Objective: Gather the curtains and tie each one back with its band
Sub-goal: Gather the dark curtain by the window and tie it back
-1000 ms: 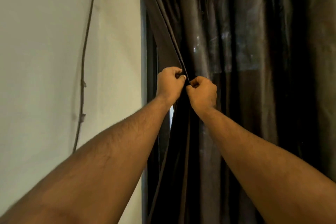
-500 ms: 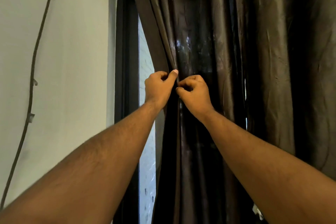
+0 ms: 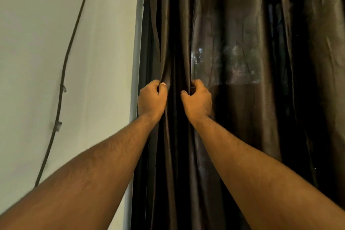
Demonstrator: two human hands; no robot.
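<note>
Head view, looking forward at a window corner, with two bare forearms reaching up from the bottom of the frame. Far to the left of the fingers is a pale wall. A dark cable runs down it from the top, curving toward the lower left, with a small clip holding it to the wall. Closer to the fingers, just left of them, stands the pale edge of the window frame. The left hand is closed in a fist, its fingers pinched shut on a fold near the left edge of the dark brown curtain. A narrow strip of gathered, shadowed fabric lies between the two hands, which are near each other but apart. The right hand is also curled shut, its fingers clamped on another fold of the same curtain. The curtain hangs in glossy vertical pleats above, below and far to the right of the fingers, filling the right half of the view. Faint light shows through the cloth just up and right of the right hand's fingers.
</note>
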